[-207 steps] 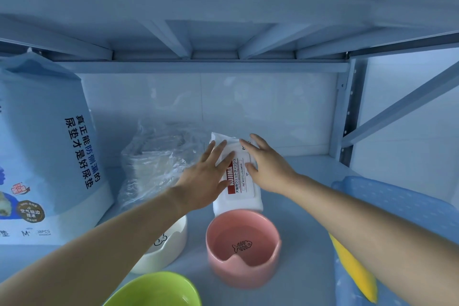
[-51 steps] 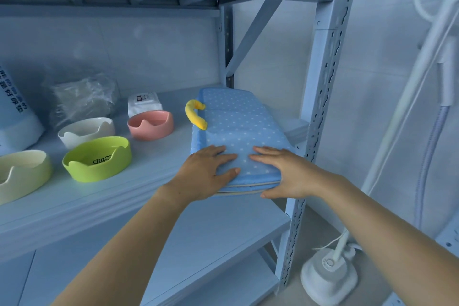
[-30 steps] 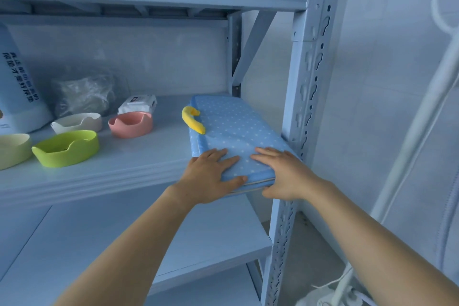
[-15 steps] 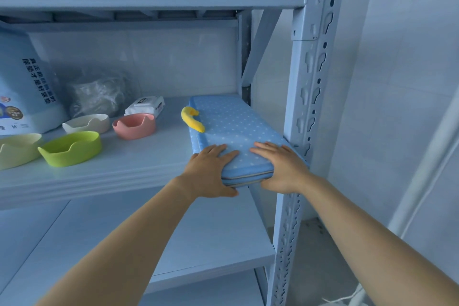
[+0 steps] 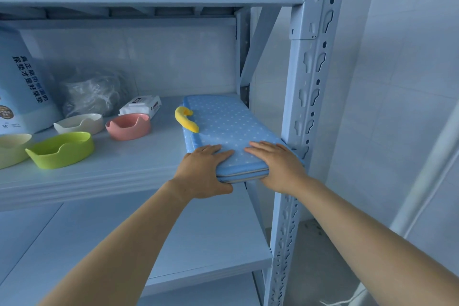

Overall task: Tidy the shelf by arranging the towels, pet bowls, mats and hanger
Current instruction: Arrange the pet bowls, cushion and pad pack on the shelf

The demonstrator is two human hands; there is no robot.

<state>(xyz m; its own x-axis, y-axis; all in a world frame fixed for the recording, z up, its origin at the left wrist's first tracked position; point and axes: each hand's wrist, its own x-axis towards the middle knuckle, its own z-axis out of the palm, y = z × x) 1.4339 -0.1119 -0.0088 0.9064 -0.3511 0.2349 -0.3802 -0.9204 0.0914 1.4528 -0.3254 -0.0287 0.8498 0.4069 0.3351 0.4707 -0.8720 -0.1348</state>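
The left hand (image 5: 206, 169) and right hand (image 5: 275, 166) clamp the front edge of the folded blue mat (image 5: 228, 124), fingers flat on top, thumbs tucked beneath. They have slid it farther back on the shelf (image 5: 149, 156). The pink bowl (image 5: 128, 126) and green bowl (image 5: 60, 149) sit well left of the hands. The mat looks nearly placed.

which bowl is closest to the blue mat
The pink bowl: it is the rightmost of the four, left of the blue dotted mat. The green bowl, white bowl and cream bowl sit farther left.
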